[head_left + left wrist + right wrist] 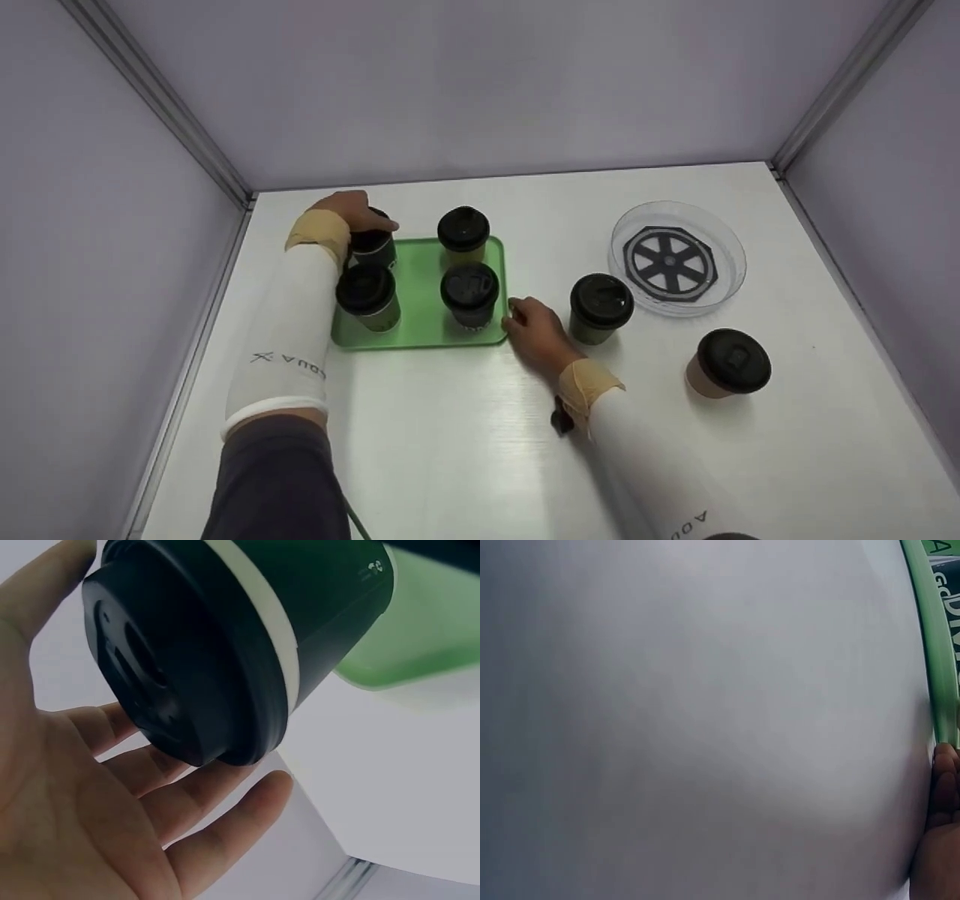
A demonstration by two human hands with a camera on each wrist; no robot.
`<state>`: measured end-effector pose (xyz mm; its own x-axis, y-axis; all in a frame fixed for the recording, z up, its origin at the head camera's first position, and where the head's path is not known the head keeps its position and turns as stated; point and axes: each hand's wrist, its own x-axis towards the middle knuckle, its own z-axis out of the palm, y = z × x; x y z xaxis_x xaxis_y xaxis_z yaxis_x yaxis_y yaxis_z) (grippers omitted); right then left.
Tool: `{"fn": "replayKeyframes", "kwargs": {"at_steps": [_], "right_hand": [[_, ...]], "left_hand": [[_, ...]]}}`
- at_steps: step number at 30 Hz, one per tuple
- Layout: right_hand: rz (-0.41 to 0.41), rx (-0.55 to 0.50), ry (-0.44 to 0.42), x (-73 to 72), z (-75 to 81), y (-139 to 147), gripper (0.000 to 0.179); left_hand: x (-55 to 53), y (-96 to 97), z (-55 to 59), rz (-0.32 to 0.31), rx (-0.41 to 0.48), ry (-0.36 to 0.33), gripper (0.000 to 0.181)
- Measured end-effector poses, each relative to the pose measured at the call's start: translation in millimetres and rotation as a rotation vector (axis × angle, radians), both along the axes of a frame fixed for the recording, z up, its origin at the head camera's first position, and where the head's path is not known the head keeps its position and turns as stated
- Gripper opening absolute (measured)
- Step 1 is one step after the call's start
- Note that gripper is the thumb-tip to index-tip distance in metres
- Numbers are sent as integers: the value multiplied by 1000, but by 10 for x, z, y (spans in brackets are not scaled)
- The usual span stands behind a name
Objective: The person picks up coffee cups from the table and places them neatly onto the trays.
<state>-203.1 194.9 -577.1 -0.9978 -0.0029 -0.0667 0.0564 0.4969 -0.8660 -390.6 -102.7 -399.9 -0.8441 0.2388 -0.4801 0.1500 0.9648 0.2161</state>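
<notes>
"White tabletop (450,435), pale walls (465,90) around it. What's nearest?"

"Over on the right, a tan cup with a black lid (727,364). Then the right hand (538,337), fingers curled, pinching the rim of a green rectangular tray (420,300) at its near right corner."

"Beside that hand?"

"An olive-green cup with a black lid (600,309), standing on the tabletop. Past it, a clear round shallow dish (725,236) with a black spoked disc (670,261) within its outline."

"On the tray?"

"Two black-lidded cups along the near side, one left (367,298), one right (470,296); a yellowish-green cup with a black lid (463,234) further back."

"And the left hand (349,210)?"

"At the far left corner, holding a dark green cup (375,251) by its black lid, thumb on one side, fingers spread on the other."
</notes>
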Motion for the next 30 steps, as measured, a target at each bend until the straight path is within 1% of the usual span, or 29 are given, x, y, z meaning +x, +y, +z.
{"fn": "replayKeyframes", "kwargs": {"at_steps": [1,4,9,13,15,16,20,22,26,30], "right_hand": [[-4,-13,-8,6,-4,-5,20],[-14,-43,-32,35,-22,-29,26],[-8,-47,-49,56,-72,-73,34],[-3,-34,-30,24,-91,-74,23],[2,-29,-26,4,-92,-66,21],[7,-23,-19,-9,-91,-59,22],[7,-6,-19,-44,-72,-41,40],[12,-7,-18,-60,-62,-39,46],[13,-21,-31,-83,-57,-45,47],[0,-32,-37,-108,-57,-47,46]], "left_hand": [[-7,-1,-2,-1,5,3,85],[-27,-19,-10,-1,12,10,83],[-30,-95,3,12,20,10,88],[-38,-124,49,-7,42,25,94],[-38,-128,90,-18,51,38,95],[-35,-126,113,-23,62,50,95],[1,-127,202,-41,124,114,88],[26,-130,228,-45,158,145,84],[76,-136,244,-59,198,193,79],[117,-115,243,-89,221,261,76]]}}
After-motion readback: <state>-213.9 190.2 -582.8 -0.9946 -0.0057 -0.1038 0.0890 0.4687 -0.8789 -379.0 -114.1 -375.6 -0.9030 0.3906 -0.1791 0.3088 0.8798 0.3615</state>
